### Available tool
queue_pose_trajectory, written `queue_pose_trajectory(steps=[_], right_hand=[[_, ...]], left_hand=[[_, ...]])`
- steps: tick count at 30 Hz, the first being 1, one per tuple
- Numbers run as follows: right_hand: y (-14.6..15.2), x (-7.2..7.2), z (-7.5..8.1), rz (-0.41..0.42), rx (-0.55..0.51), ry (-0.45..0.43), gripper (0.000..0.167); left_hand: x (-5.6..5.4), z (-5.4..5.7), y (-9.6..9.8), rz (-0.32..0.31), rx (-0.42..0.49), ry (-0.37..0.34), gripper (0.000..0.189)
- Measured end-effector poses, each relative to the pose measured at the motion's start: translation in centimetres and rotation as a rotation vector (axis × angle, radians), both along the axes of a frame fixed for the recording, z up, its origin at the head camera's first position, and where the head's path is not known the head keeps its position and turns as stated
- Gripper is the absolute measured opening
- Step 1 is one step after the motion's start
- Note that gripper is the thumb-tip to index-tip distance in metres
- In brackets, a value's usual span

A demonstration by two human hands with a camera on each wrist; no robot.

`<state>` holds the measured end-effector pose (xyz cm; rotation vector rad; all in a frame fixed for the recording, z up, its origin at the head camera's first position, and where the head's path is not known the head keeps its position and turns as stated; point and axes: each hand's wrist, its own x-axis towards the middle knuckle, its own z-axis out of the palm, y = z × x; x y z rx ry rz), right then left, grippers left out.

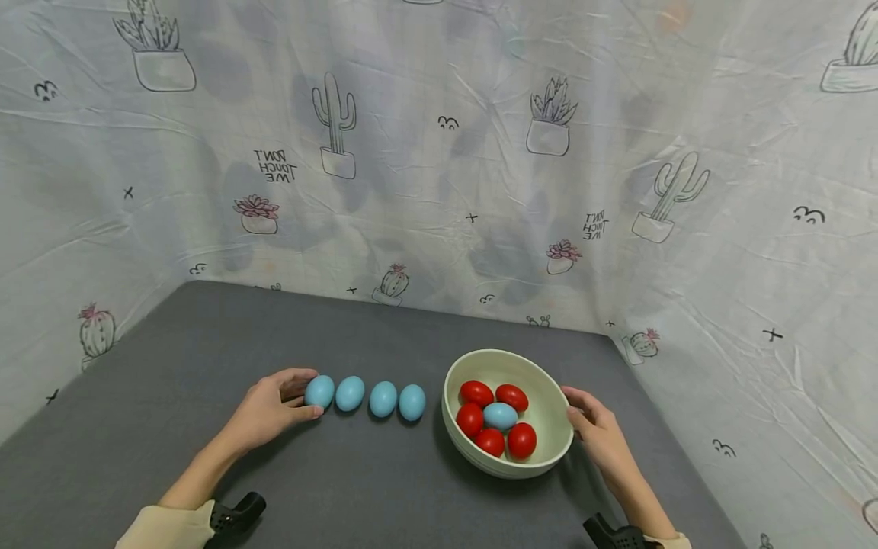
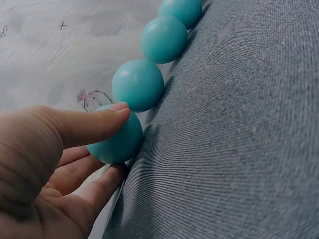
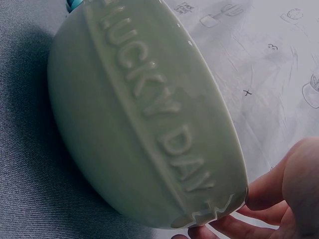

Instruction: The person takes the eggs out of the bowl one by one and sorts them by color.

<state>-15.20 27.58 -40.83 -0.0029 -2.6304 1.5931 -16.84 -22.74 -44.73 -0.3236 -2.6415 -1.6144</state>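
My left hand [image 1: 269, 408] pinches the leftmost blue egg [image 1: 319, 391] between thumb and fingers. In the left wrist view the thumb lies across that egg and the fingers are on its other side. Three more blue eggs [image 1: 350, 393] continue the row rightward. At the right, a pale green bowl [image 1: 549, 381] contains several red eggs [image 1: 522, 441] with one blue egg [image 1: 501, 415] among them. My right hand [image 1: 598, 431] holds the bowl's right side at the rim, thumb nearer me. Raised letters reading "LUCKY DAY" [image 3: 154, 94] show on its outer wall.
A dark grey cloth-like surface [image 1: 343, 488] lies under everything. Pale wrinkled sheets [image 1: 425, 152] printed with cacti rise behind it and on both sides. Black devices [image 1: 236, 512] are strapped to both wrists.
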Motion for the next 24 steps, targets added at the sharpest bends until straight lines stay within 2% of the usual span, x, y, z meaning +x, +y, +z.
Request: queue_pose_trajectory(steps=[5,12,24], right_hand=[[0.0,0.0,0.0,0.007,-0.018,-0.007,0.035],[-0.1,0.0,0.5,-0.019,-0.035,-0.06,0.037],[0.0,-0.1,0.2,-0.01,-0.043,-0.044,0.036]], left_hand=[[0.1,0.1,0.2,0.018,-0.011,0.007,0.066],[0.2,0.0,0.7,0.045,-0.01,0.009,0.064],[0.4,0.0,1.2,0.06,0.009,0.014,0.066]])
